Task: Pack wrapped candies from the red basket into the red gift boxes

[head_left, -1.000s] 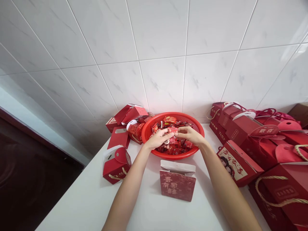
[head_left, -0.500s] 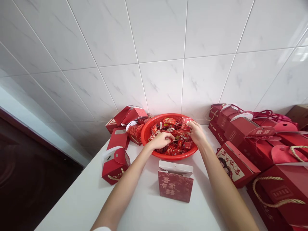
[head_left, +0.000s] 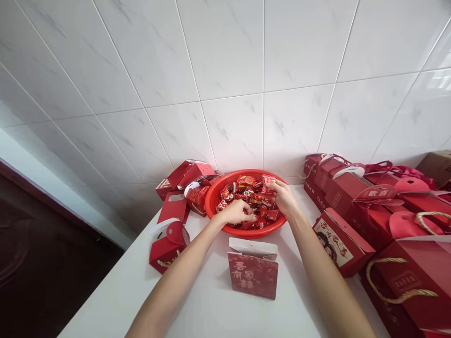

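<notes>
The right hand (head_left: 286, 199) pinches a square red packet (head_left: 268, 180) over the round red plastic basket (head_left: 254, 232). Left hand's (head_left: 237, 212) grip inside: unclear.

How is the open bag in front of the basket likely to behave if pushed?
The open bag looks like thin card, so it's probably light. Its sides fold inward near the top, so it might flatten when squeezed. Standing upright and seemingly shallow, it could tip.

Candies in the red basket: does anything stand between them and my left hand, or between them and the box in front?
Nothing visible blocks the left hand; it reaches right down to the candies. Towards the box, the near basket rim stands between, then the box's raised white flap.
</notes>
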`<state>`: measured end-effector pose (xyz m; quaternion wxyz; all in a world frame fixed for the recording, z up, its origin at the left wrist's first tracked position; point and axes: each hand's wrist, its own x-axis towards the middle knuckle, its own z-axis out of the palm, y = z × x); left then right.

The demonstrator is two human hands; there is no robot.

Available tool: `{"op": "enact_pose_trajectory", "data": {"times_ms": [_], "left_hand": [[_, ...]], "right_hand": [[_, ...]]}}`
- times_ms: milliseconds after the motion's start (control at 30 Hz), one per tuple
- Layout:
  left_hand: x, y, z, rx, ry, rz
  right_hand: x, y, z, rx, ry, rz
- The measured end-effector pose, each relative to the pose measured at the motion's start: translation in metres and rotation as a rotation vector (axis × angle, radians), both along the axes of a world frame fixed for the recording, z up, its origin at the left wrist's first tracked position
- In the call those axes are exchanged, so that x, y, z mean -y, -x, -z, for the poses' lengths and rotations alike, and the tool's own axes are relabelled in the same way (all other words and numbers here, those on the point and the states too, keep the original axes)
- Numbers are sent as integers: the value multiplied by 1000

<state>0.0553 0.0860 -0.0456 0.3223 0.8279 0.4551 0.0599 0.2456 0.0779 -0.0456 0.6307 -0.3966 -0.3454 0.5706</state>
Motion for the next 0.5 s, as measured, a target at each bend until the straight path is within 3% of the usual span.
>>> {"op": "enact_pose_trajectory", "data": {"times_ms": [100, 233, 400, 500], "left_hand": [[1, 1, -1, 239, 25, -125], [0, -2, 0, 388, 17, -164], [-4, -6, -2, 387, 47, -216], [-9, -14, -5, 245, 85, -133]], "right_hand": [[1, 1, -2, -18, -7, -2], [1, 2, -2, -32, 0, -12], [-1, 2, -1, -36, 5, -17], [-1, 2, -2, -33, -5, -24]]}}
